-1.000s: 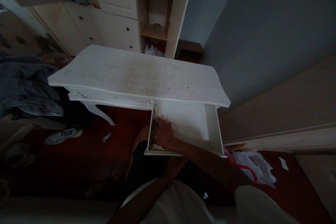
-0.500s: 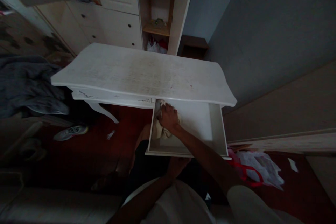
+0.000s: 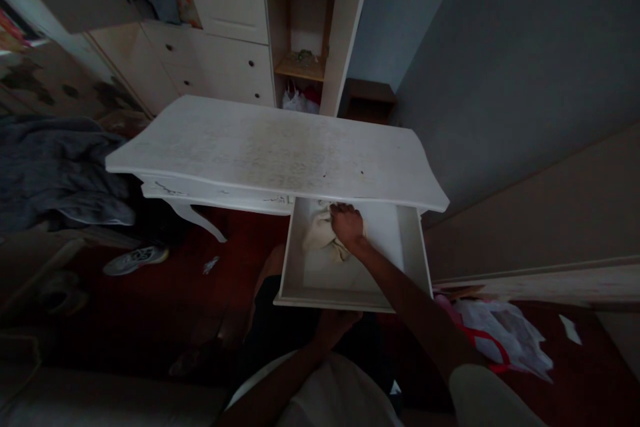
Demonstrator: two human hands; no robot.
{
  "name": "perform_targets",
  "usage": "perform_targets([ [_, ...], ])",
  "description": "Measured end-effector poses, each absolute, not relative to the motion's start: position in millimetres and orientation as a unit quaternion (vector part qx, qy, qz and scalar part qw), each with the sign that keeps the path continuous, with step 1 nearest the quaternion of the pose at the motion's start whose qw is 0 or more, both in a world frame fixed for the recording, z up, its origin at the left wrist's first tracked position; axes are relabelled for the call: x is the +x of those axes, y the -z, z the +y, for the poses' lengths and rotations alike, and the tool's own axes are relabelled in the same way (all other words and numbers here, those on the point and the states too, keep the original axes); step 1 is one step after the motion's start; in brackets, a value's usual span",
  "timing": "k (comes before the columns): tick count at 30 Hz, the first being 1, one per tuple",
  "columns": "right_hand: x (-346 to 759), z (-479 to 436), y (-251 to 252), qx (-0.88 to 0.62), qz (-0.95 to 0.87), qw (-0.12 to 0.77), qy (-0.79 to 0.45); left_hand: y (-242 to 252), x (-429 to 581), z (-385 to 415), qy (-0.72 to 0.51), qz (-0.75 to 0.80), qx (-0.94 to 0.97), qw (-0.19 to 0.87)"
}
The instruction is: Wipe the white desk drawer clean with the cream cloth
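Smudged white tabletop [image 3: 210,137] overhangs boxy drawer [image 3: 330,280]; right hand [image 3: 349,224] has crumpled cloth [image 3: 319,235] in grip, left hand's [image 3: 336,327] unclear.

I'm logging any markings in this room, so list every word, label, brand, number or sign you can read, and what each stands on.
No text can be read.
White tabletop: faint dark marks, too blurred to read.
Grey shoe: dark pattern, no brand readable.
White plastic bag at the right: no print can be made out.
Open drawer and pale cloth: no lettering visible.
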State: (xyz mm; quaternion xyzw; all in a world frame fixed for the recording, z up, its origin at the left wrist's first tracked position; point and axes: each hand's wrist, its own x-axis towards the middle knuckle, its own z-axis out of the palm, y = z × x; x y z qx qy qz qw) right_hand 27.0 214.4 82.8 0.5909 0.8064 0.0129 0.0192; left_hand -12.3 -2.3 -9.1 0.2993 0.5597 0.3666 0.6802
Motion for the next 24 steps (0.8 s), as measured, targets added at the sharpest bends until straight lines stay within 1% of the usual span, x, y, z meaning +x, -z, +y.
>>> perform_targets([
  [5, 90, 216, -87, 0.668, 0.741, 0.055, -0.027, 5, -13, 0, -0.372, 0.567, 0.279, 0.68],
  [11, 138, 196, -91, 0.698, 0.712, 0.079, -0.013, 2, -13, 4, -0.379, 0.572, 0.271, 0.676],
  [18, 149, 164, -88, 0.678, 0.725, 0.099, 0.069, 4, -14, 5, -0.379, 0.552, 0.288, 0.684],
  [21, 158, 148, -89, 0.64, 0.751, 0.109, 0.122, 1, -14, 5, -0.376, 0.553, 0.275, 0.69],
  [24, 163, 133, -88, 0.596, 0.774, 0.138, 0.163, 2, -14, 5, -0.376, 0.553, 0.27, 0.693],
])
